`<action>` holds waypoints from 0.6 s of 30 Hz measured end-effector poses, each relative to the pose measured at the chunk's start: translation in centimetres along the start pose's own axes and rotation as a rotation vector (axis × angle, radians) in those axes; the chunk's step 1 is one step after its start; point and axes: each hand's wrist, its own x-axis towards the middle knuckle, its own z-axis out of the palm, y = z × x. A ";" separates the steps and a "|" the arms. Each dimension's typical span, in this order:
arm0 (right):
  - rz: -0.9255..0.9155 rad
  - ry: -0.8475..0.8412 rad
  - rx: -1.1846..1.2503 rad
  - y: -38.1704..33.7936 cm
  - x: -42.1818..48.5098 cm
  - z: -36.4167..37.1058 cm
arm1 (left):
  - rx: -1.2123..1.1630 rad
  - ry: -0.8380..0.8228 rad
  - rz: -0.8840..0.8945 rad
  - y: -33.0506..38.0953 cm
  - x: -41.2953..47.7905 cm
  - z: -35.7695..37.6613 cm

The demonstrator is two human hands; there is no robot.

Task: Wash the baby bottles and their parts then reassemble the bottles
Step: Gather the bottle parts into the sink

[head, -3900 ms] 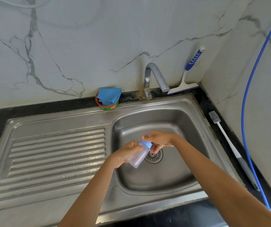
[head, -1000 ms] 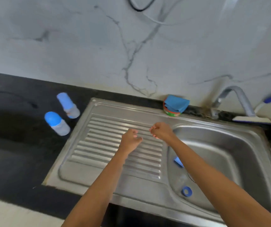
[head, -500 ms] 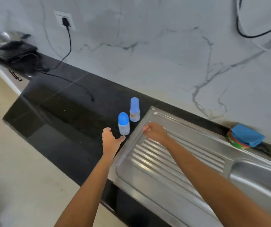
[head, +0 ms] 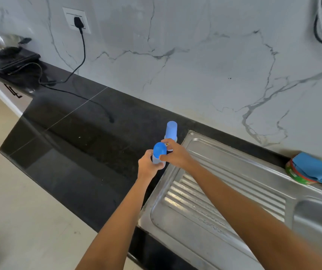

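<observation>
Head view. I log both hands meeting just off the drainboard's left rim, above the black counter.

Left hand: fingers wrapped round the clear body of the round-capped bottle, holding it upright.

Right hand: thumb and forefinger pinch the same bottle at its blue dome cap (the other fingers are curled behind, and I cannot tell whether they touch anything). The right forearm crosses over the drainboard's ribs.

Tall-capped bottle: upright on the counter just beyond the drainboard's far left corner, directly behind the right hand. Its lower body is hidden by the knuckles.

Blue cloth: folded on a green-and-red tub at the drainboard's far right edge, against the marble wall.

Sink basin: adjoins the drainboard's right end, with only part of it in frame.

Black cord: runs from a wall socket down onto the counter, well left of the drainboard.
</observation>
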 end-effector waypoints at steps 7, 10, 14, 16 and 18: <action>0.030 0.116 0.058 2.2 -1.4 -1.9 | -0.104 -0.122 0.147 0.6 -1.7 1.9; 0.142 0.242 0.142 3.9 -3.1 -3.9 | -0.223 -0.289 0.127 2.3 -3.3 4.0; 0.315 0.320 0.293 7.2 -5.9 -7.1 | -0.301 -0.543 0.058 6.1 -5.5 7.2; 0.385 0.332 0.433 9.2 -7.9 -8.9 | -0.288 -0.632 0.046 7.6 -6.4 9.0; 0.434 0.349 0.541 11.4 -10.4 -10.6 | -0.241 -0.705 0.037 9.0 -7.7 11.0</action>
